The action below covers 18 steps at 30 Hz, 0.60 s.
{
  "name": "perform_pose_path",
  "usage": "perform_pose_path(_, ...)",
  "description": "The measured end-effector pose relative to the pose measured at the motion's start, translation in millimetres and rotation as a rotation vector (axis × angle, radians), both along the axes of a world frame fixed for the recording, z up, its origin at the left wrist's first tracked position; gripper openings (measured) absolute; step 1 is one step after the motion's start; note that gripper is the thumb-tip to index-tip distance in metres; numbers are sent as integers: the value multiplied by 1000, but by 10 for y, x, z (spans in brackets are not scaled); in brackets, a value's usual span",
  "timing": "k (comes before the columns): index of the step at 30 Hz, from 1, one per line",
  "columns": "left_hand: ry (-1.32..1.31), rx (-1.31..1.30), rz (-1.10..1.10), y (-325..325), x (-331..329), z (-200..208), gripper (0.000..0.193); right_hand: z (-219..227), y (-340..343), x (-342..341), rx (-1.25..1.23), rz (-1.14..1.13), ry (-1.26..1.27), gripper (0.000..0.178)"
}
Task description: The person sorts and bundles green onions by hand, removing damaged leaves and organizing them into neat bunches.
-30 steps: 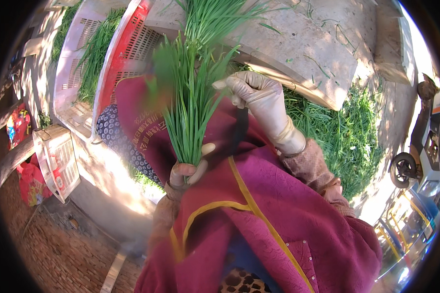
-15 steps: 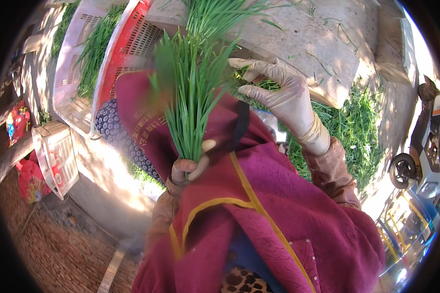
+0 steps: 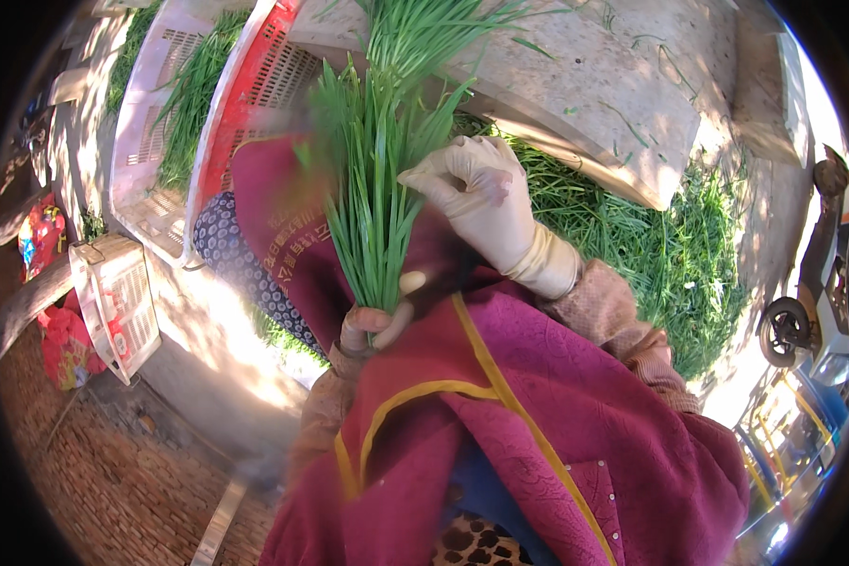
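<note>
My left hand [image 3: 379, 326] is wrapped round the lower end of a bunch of long green chives [image 3: 373, 212], held upright over my lap. The blades fan out toward the top. My right hand [image 3: 481, 198], in a pale rubber glove, is at the right side of the bunch. Its thumb and forefinger are pinched together on the outer blades; how many they grip is hidden. Another pile of chives [image 3: 420, 33] lies beyond the bunch, on the edge of a grey slab [image 3: 575, 80].
Loose green trimmings [image 3: 670, 255] cover the ground to my right. A red crate [image 3: 255, 85] and a pale crate [image 3: 132, 160] with greens in it stand at the far left. Nearer on the left are a small white basket [image 3: 123, 311] and a red bag [image 3: 66, 349]. A wheeled vehicle [image 3: 788, 330] stands far right.
My right hand has moved left and a little down, from beside the bunch onto its right edge. Its spread thumb and fingers have closed into a pinch. The left hand keeps its hold.
</note>
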<state>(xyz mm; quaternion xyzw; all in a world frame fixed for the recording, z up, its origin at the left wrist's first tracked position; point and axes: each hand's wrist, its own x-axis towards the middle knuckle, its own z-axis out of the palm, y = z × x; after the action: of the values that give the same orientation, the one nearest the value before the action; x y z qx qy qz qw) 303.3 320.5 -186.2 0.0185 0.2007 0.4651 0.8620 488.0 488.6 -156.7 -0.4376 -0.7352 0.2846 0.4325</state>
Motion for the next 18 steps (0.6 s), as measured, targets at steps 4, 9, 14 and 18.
perform_pose_path(4,35,36,-47,52,16,45,61,123,81,92,-601,-132,391,14)
perform_pose_path(9,83,63,-59,42,3,82,57,143,224,656,-862,-119,526,23)
perform_pose_path(14,81,94,-48,18,-15,80,56,146,271,702,-712,-118,446,31)
perform_pose_path(18,89,59,-61,-9,-38,72,55,21,414,626,-737,4,539,43)
